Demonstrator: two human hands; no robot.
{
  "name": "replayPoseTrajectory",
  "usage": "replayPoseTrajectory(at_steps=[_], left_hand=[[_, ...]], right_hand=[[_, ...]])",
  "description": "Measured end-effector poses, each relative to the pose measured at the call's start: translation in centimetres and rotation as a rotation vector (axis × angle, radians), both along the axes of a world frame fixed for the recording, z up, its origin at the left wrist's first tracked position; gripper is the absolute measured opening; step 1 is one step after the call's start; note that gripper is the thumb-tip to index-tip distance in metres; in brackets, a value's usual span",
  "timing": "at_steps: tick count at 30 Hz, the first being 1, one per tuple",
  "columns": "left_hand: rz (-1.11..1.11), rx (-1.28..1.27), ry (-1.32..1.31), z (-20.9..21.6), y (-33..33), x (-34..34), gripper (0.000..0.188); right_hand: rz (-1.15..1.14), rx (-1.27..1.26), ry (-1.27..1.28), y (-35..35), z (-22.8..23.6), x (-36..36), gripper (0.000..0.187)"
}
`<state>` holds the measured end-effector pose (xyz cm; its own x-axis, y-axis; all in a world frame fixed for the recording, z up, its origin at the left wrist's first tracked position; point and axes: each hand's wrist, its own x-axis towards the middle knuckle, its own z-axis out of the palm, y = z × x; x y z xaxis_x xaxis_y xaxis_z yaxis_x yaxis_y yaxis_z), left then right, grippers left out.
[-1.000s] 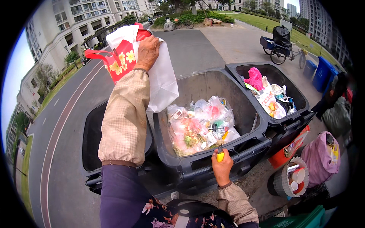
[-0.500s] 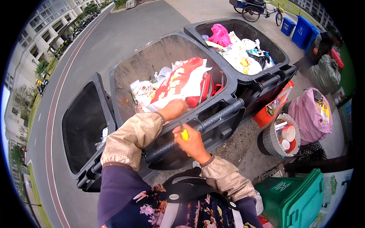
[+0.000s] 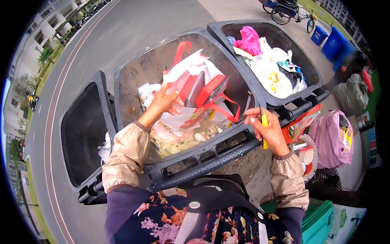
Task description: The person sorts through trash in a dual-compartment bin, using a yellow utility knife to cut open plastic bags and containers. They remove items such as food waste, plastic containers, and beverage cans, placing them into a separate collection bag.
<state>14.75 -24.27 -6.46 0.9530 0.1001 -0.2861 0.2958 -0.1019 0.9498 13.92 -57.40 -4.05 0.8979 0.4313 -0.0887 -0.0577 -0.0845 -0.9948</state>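
My right hand (image 3: 269,132) is closed round a yellow-handled knife (image 3: 265,120), its narrow dark blade pointing away from me, above the near right rim of the middle bin (image 3: 122,77). In that bin stands a red and white carrier bag (image 3: 185,115) with red strap handles, its mouth facing up. Takeaway containers show in the bag, one with a ribbed red part (image 3: 210,90) and one dark and flat (image 3: 196,90). At the bag's left side is my left hand (image 3: 162,102), fingers apart and touching the bag's edge. Clear bagged food waste (image 3: 174,142) lies beneath.
A second dark bin (image 3: 315,69) holds a pink bag and white rubbish. Another bin (image 3: 83,134) stands at the left. To the right are a lined bucket (image 3: 312,148) with cups, a pink sack (image 3: 334,138), a red bag and a green bin (image 3: 319,221). A tricycle stands farther off.
The carrier bag has gone from lying flat to standing with its mouth up, showing the containers and the food waste below. My left hand moved up and left; my right hand with the knife moved right.
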Motion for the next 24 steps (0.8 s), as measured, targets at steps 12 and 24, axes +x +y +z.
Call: replayPoseTrajectory(at_steps=[12, 24], left_hand=[[0.001, 0.742, -0.116, -1.9, -6.8, 2.7, 0.045], [0.534, 0.473, -0.444, 6.7, -8.1, 3.1, 0.042]], right_hand=[[0.222, 0.184, 0.557, 11.0, -6.8, 17.8, 0.029], [0.462, 0.332, 0.143, 6.0, 0.9, 23.3, 0.023]])
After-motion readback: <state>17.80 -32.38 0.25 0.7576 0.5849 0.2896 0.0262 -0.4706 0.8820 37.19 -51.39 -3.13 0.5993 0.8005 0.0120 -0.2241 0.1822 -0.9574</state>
